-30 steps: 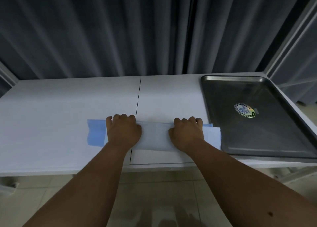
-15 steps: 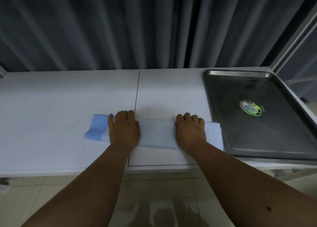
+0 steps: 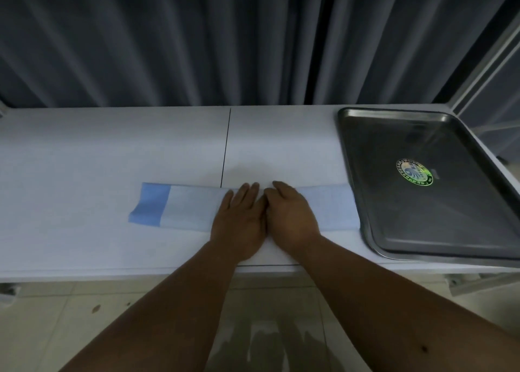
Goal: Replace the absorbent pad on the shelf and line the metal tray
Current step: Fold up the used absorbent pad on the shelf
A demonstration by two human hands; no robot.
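a heavy dark grey curtain [image 3: 197,39] hangs in deep soft pleats across the whole back of the view, matte and cloth-like. below it runs a long white shelf [image 3: 84,152], flat and smooth with a faint grain, split by a thin dark seam [image 3: 226,146] that runs from the back edge toward the front. under the shelf's front edge the floor [image 3: 70,324] shows as pale glossy tiles with dull reflections and a few small dark specks. on the right end of the shelf sits a metal tray [image 3: 450,231], rectangular with rounded corners and a raised rolled rim, its brushed steel bottom dark and lightly shiny. near the front of the shelf lies the pad [image 3: 191,211], folded into a long narrow strip, soft and papery, pale bluish white on top with a deeper blue band at its left end; its right end reaches just beside the tray's left rim. two bare forearms come up from the bottom. the left hand [image 3: 240,219] and the right hand [image 3: 291,215] lie flat, palms down, on the middle of the strip, fingers straight and pressing it to the shelf, the two hands side by side and touching at their inner edges. smallest is a round sticker [image 3: 414,172] in the tray's bottom, green and shimmering with a dark ring.
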